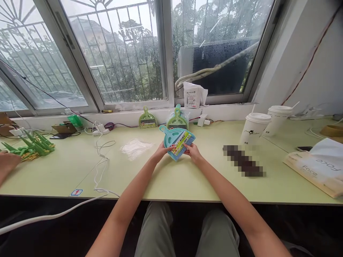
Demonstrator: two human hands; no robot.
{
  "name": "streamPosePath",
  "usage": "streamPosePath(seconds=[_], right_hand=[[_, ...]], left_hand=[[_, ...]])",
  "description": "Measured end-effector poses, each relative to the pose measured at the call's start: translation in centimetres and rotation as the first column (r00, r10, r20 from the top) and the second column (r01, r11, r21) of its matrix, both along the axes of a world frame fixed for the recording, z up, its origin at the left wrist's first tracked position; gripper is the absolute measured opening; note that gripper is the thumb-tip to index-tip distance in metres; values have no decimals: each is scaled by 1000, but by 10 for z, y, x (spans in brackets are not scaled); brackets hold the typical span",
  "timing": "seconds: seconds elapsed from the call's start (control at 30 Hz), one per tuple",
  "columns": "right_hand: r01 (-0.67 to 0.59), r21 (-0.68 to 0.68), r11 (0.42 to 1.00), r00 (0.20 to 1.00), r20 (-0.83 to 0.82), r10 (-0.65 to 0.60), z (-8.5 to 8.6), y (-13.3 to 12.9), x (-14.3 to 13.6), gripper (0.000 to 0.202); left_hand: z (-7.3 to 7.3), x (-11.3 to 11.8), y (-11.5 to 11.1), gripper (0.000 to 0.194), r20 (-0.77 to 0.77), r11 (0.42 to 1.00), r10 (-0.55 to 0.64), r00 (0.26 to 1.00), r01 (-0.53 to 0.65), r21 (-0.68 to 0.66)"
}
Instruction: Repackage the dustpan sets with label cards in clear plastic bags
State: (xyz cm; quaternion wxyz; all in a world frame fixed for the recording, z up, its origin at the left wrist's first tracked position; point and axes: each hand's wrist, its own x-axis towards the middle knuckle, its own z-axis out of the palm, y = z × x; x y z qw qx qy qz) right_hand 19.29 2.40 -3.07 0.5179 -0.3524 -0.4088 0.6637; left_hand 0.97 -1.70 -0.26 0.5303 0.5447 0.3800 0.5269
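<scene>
Between my two hands, above the table, I see a turquoise dustpan and brush set (pixel 174 137) with a yellow printed label, its handle tilted to the upper left. My left hand (pixel 160 152) grips its lower left side, and my right hand (pixel 193 152) grips the brush edge on the right. Just behind it stand several green dustpan sets (pixel 178 119) in clear plastic, partly hidden by the one I hold. One more green dustpan set (pixel 147 119) leans against the window ledge to their left. A flat clear plastic bag (pixel 135 148) lies left of my hands.
Two white paper cups (pixel 254 128) with straws stand at the right, near a tissue pack (pixel 318 164). A blurred dark object (pixel 243 161) lies before them. White cables (pixel 100 160) cross the table at left. Another person's hand (pixel 9 162) is by green plastic pieces (pixel 36 144).
</scene>
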Motion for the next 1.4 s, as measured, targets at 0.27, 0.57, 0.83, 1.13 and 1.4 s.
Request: streamPosePath(seconds=[0.27,0.57,0.83,1.13,1.4], right_hand=[[7,12,1000,999,34,-7,0,0,0,17],[1,22,1000,1000,27,-1,-1,0,0,18],[-5,8,1000,999,33,4,0,0,0,19],[8,-9,1000,999,41,-7,-1,2,0,20],[1,19,1000,999,36,-1,-3,2,0,26]], left_hand=[[-9,-8,10,77,-62,1000,8,998,-7,22],[-10,-12,12,74,-74,999,18,997,-21,-43],[-4,-9,4,76,-45,999,-39,998,39,-9],[-3,-8,2,70,-22,999,-48,999,47,-6],[-10,-12,8,66,-35,999,-49,998,49,-4]])
